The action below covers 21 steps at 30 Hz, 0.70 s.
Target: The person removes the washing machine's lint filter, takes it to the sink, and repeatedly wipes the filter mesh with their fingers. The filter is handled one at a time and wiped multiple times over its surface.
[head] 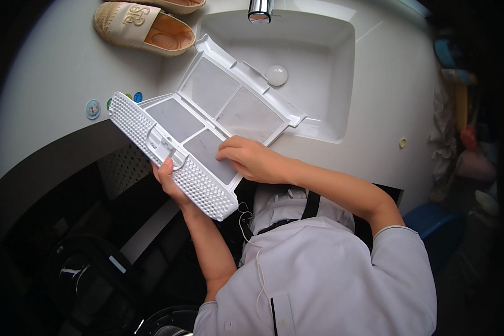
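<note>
A white plastic lint filter (210, 126), hinged open like a book, is tilted over the front left of the sink. Fine grey mesh fills its framed panels, and a strip pierced with many small holes runs along the near edge. My left hand (170, 180) grips that strip at the recessed handle, thumb on top and the other fingers hidden beneath. With fingers bent, my right hand (256, 159) touches the near mesh panel by its right end. Whether its fingertips pinch any lint cannot be seen.
The white sink (336, 84) has a domed drain stopper (276, 75) and a chrome faucet (260, 11). Beige espadrilles (151, 29) stand on the counter at back left. Small round badges (93, 109) lie left of the filter; a small yellowish ring (402, 143) lies on the right.
</note>
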Motion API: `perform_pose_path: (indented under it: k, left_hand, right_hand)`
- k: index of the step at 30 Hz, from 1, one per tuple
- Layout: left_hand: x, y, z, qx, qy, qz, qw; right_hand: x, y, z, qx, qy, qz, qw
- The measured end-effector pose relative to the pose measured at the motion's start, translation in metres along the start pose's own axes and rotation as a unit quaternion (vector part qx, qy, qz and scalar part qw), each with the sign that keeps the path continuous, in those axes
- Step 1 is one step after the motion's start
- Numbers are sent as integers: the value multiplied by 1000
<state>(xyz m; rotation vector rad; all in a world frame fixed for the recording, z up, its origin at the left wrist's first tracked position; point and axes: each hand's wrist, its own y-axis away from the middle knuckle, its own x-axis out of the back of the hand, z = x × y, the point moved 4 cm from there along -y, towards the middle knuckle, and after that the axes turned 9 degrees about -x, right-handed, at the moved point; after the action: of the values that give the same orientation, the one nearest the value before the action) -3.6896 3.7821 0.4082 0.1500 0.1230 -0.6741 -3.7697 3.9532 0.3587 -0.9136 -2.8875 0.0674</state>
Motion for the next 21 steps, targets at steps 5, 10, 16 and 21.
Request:
perform_pose_path:
  k: [5, 10, 16, 21]
  left_hand:
    - [-5, 0, 3, -7, -2, 2, 1000]
    - [-7, -1, 5, -6, 2, -6, 1000]
    - [-12, 0, 9, -17, 2, -6, 1000]
    - [-20, 2, 13, -27, 1, -7, 1000]
  right_hand:
    - [12, 29, -9, -6, 28, -48, 998]
    - [20, 26, -12, -46, -12, -104, 993]
    - [28, 10, -2, -79, -113, -179, 974]
    - [27, 8, 3, -79, -112, -174, 975]
